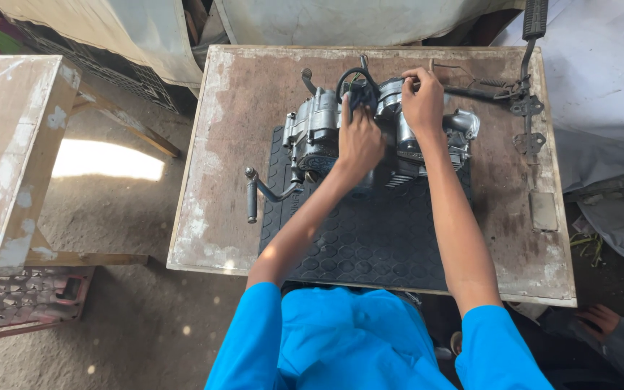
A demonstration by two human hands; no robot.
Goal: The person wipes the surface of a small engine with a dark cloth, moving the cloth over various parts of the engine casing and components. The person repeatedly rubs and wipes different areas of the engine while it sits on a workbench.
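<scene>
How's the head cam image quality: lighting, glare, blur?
Head view: soft shade over the table; blown-out sun patch on the floor; glare on the plastic-covered bench; engine and both hands sharp; slight wide-angle bowing at the edges.

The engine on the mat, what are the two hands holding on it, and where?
Left hand grips the black cable bundle on top of the engine. Right hand closes on something at the engine's upper right; what exactly cannot be told.
</scene>
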